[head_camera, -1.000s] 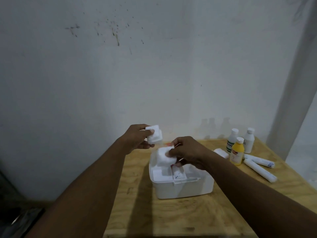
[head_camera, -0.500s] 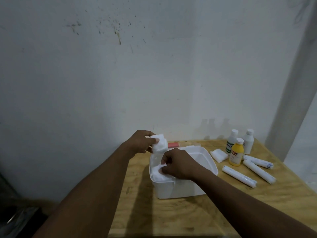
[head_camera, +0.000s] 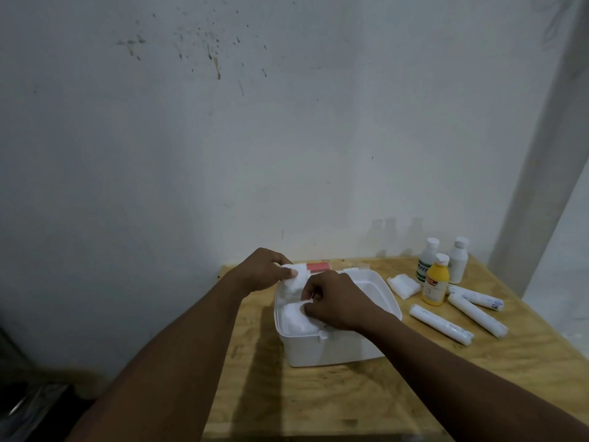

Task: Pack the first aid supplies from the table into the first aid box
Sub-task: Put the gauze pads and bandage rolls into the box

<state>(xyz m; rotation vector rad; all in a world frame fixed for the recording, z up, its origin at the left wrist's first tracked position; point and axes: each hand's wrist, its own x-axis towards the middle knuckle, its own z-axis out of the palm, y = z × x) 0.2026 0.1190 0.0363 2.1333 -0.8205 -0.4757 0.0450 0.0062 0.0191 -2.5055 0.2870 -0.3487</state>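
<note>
The left grip [head_camera: 264, 272] pinches a white gauze pad [head_camera: 298, 279] just above the far left corner of the open first aid box [head_camera: 334, 349]. The right grip [head_camera: 338, 301] pinches a second pad [head_camera: 294, 319] lying inside the box, at its left end. Right of the box on the bench [head_camera: 318, 403] are three bandage rolls [head_camera: 441, 324], three bottles [head_camera: 435, 285] and a folded pad [head_camera: 404, 286].

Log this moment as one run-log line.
left hand: holds white gauze pad | right hand: pinches second white pad inside white plastic first aid box | on wooden table: yellow plastic bottle
</note>
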